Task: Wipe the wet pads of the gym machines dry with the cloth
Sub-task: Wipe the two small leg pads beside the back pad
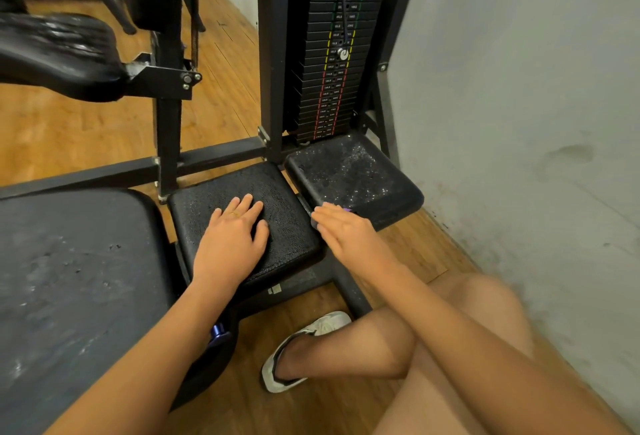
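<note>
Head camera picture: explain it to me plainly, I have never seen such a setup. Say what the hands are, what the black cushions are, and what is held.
There is only one picture. It comes from a camera worn on a person's head, looking down at their own bare hands beside a gym machine. The tall black stack of weight plates stands behind.

The left hand rests flat, fingers straight, on the middle square black textured pad. The right hand lies with straight fingers at the near edge of the right square black pad, which glistens with water drops.

A small purple scrap shows under that hand's fingertips. It may be the cloth, but most of it is hidden. A large worn grey seat pad lies at the left.
</note>
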A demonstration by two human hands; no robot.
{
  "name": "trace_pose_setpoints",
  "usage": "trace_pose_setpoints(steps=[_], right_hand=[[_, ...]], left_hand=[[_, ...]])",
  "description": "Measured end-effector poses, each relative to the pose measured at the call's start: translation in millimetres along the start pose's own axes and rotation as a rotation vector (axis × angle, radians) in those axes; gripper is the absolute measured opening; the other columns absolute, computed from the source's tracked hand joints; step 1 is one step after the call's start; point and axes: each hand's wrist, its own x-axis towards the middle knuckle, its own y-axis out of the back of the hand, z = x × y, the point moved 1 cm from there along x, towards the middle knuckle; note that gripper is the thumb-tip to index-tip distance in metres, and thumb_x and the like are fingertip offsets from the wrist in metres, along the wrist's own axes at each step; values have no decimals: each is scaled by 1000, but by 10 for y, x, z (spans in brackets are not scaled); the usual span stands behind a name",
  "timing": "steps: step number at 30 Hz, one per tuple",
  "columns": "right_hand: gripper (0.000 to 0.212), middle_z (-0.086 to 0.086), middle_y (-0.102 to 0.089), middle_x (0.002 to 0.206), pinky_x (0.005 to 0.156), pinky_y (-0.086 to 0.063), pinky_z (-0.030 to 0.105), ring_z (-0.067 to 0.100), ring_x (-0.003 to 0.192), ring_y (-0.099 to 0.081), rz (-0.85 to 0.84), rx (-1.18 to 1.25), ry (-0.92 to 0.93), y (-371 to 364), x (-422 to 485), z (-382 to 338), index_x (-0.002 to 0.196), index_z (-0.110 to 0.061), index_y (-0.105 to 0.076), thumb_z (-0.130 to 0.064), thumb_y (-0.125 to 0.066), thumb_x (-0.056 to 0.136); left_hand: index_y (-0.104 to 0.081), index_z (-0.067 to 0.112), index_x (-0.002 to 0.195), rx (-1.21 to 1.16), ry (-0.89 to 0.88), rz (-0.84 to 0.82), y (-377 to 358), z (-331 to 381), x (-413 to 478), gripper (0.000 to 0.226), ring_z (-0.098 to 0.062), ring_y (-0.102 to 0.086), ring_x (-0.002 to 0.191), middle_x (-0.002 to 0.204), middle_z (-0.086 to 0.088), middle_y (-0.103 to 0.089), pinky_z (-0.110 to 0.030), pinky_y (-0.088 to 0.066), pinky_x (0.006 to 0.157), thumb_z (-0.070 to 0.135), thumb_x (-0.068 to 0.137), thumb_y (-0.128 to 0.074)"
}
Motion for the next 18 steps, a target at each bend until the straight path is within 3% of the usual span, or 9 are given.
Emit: trace_pose_setpoints(steps=[5,8,11,14,18], right_hand=[[32,10,-60,132,115,-31,35,25,132,-49,-90,18,12,-13,180,41,127,-4,-61,-11,-56,96],[35,6,-56,138,118,-21,36,22,137,-42,-119,-6,39,-17,137,94,133,-8,-57,-13,-52,98],[40,1,-47,147,119,-8,28,15,142,-32,-164,-9,45,20,120,134,140,-13,-49,-18,-47,101],[43,1,-40,152,117,-6,21,12,145,-26,-200,39,27,21,184,140,145,-12,-42,-19,-44,102],[45,0,-35,155,118,-7,22,10,146,-21,-255,57,-19,-13,341,122,148,-12,-37,-22,-40,104]], left_hand=[[-46,17,147,-2,0,11,2,4,11,47,-24,-27,148,156,-6,-37,-44,-19,121,33,103,-42],[-45,16,147,3,-10,6,0,11,6,47,-25,-27,148,157,-6,-37,-45,-18,120,32,103,-42],[-46,16,147,3,-14,14,-1,6,10,47,-25,-27,148,156,-6,-37,-44,-18,120,32,103,-42],[-48,15,145,5,-15,26,0,4,22,46,-25,-30,147,155,-7,-39,-44,-20,119,31,102,-44],[-51,14,143,17,-20,35,-2,24,49,45,-27,-33,144,153,-8,-42,-45,-24,117,31,101,-46]])
